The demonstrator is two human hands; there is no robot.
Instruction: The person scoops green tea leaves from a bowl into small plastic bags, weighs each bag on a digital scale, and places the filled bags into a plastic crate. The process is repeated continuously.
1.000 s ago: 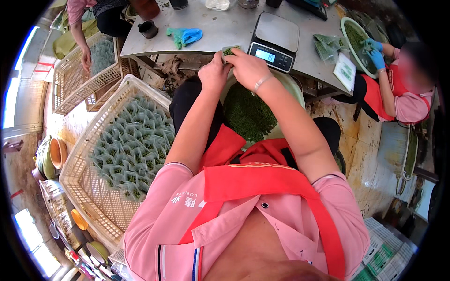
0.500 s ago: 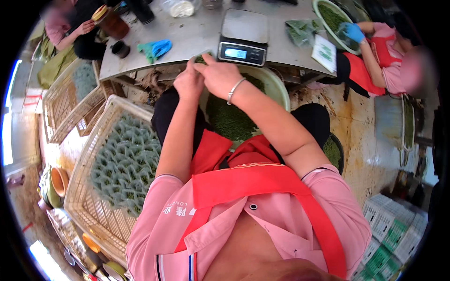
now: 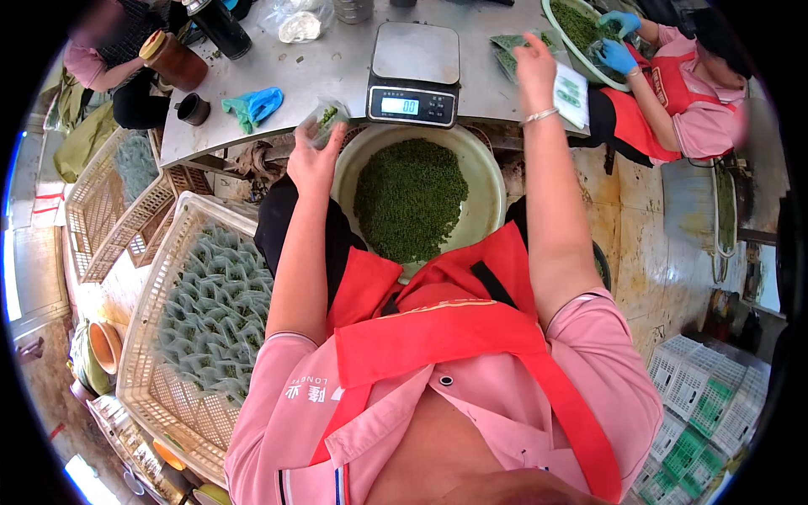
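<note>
Half a second ago both hands met over the bowl; now they have parted. The left hand (image 3: pixel 313 160) is clamped on a small clear packet of green leaves (image 3: pixel 325 118) beside the digital scale (image 3: pixel 415 74), while the right hand (image 3: pixel 535 69), fingers loosely spread and holding nothing, reaches over the metal surface (image 3: pixel 337 71) toward the flat packets (image 3: pixel 509 52). The filling looks finished, with the bowl of green leaves (image 3: pixel 410 198) on the lap below.

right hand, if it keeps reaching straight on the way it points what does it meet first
Probably the stack of flat green packets on the steel table, just beyond the right hand; depth is unclear.
</note>
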